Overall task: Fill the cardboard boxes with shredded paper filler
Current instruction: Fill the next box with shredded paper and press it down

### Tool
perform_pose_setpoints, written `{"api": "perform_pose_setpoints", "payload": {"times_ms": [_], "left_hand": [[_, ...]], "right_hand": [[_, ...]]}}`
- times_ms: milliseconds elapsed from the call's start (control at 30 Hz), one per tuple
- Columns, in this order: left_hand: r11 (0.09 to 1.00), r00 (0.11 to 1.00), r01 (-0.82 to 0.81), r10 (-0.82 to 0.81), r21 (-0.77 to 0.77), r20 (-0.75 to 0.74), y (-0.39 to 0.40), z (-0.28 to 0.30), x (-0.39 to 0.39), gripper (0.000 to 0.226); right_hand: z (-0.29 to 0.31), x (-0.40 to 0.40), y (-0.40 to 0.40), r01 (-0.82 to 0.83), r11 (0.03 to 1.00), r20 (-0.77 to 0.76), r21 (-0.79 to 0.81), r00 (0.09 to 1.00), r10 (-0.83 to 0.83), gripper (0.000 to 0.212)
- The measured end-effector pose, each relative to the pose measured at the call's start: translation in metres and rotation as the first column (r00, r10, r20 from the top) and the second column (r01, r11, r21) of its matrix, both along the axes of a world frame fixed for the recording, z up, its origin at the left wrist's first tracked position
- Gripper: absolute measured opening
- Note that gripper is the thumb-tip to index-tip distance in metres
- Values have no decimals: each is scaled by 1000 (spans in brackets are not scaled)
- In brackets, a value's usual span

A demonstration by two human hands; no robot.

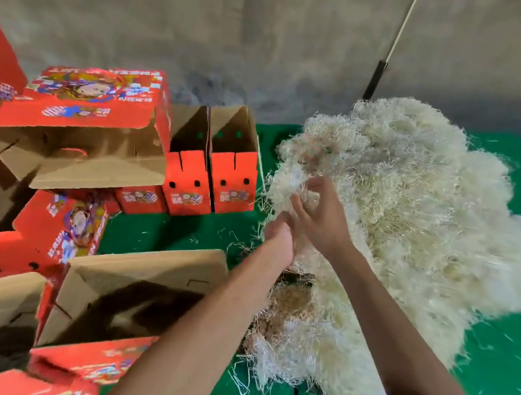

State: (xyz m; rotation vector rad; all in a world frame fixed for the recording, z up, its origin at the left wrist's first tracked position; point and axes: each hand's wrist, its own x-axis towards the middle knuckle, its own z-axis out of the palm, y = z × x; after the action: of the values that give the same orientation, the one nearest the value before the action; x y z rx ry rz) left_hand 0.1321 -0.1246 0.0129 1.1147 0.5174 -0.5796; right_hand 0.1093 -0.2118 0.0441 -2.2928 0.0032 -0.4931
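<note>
Shredded paper filler (412, 213) forms a large pale heap on the green table covering (508, 368), occupying the right half of the view. Both forearms extend into the heap's left edge. Right hand (318, 213) has curled fingers pinching a tuft of strands. Left hand (279, 231) is pushed into the filler beneath the right wrist; its fingers are buried, so its grip cannot be determined. Open cardboard boxes (133, 293), red-printed outside and brown inside, stand at left. Two narrower open boxes (210, 172) stand side by side just beside the heap's far-left edge.
</note>
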Motion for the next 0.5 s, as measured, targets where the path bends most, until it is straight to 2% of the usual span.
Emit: {"api": "perform_pose_setpoints", "payload": {"times_ms": [67, 133, 200, 267, 333, 367, 433, 500], "left_hand": [[947, 999, -43, 49, 319, -12, -7, -39, -15, 42], [884, 991, -55, -10, 464, 136, -5, -71, -39, 42], [865, 977, -36, -76, 501, 200, -2, -98, -69, 42], [836, 987, 63, -135, 545, 93, -3, -119, -99, 49], [763, 965, 228, -261, 605, -35, -3, -126, -126, 64], [756, 964, 207, -266, 620, 2, -2, -130, -135, 62], [780, 966, 88, -219, 620, 137, 2, -139, -145, 45], [806, 970, 57, -185, 589, 158, 3, -144, -151, 35]], "right_hand": [[-35, -19, -13, 12, 1000, -104, -16, 995, -13, 41], [-69, -48, -21, 40, 999, -139, 27, 990, -36, 44], [-102, -81, -23, 106, 993, -159, 45, 982, -98, 44], [-132, -111, -22, 182, 983, -161, -19, 970, -183, 45], [-153, -138, -20, 239, 959, -148, -150, 954, -260, 49], [-161, -151, -20, 261, 942, -138, -210, 946, -293, 53], [-178, -175, -18, 281, 911, -131, -301, 934, -332, 65], [-194, -194, -13, 235, 910, -200, -342, 928, -314, 81]]}}
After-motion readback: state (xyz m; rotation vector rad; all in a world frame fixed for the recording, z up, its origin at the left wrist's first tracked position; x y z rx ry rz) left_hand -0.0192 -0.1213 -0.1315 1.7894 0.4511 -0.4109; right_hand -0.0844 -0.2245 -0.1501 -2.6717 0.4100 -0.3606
